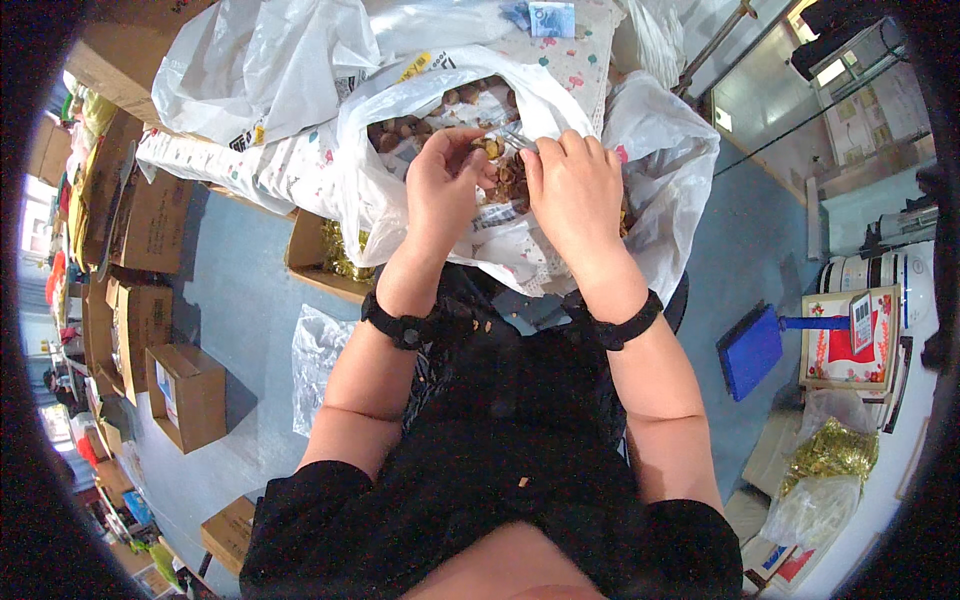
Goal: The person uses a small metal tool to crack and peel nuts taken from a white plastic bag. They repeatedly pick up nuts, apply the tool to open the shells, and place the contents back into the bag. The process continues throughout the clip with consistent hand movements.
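Observation:
My left hand [444, 184] pinches a partly peeled nut [492, 147], likely a chestnut, with its yellowish kernel showing. Just to the right, my right hand [576, 196] grips a slim metal tool [516, 137]; its tip is at the nut, and my fingers hide the rest. Both hands are over the mouth of a white plastic bag [367, 199]. Whole brown nuts [401, 129] lie inside the bag at the far left. Broken brown shells [510, 180] are heaped between and below my hands.
Under the bag is a table with a flower-patterned cloth [592, 45], bearing a blue banknote [553, 19]. Another white plastic bag [262, 67] lies at left. A carton with gold tinsel [341, 251] is below the table edge. Cardboard boxes [187, 397] and a blue dustpan [750, 352] stand on the floor.

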### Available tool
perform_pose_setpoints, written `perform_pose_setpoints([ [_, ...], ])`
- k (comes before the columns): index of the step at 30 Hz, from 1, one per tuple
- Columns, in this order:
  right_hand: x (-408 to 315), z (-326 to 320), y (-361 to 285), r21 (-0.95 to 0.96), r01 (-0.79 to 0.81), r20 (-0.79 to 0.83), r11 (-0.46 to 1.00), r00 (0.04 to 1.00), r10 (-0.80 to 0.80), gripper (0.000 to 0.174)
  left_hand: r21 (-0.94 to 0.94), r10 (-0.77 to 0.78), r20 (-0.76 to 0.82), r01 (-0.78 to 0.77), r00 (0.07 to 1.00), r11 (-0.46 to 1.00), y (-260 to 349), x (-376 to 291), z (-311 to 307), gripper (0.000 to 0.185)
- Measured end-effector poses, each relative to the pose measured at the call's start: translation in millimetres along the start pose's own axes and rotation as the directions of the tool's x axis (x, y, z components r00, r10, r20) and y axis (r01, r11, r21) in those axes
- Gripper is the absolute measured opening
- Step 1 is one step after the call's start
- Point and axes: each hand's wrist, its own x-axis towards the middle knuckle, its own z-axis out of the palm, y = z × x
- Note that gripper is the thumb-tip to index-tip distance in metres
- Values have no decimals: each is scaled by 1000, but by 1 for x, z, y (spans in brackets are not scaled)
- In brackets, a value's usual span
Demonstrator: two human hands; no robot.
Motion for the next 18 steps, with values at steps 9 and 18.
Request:
perform_pose_setpoints([
  [9, -13, -4, -6, 54, -41, -4, 998, 999, 41, 24, -120, -41, -8, 40, 999, 992, -2, -1, 4, 17],
  [18, -15, -7, -3, 356, -135, 4, 925, 990, 143, 24, -445, -69, 64, 90, 996, 891, -6, 2, 3, 16],
])
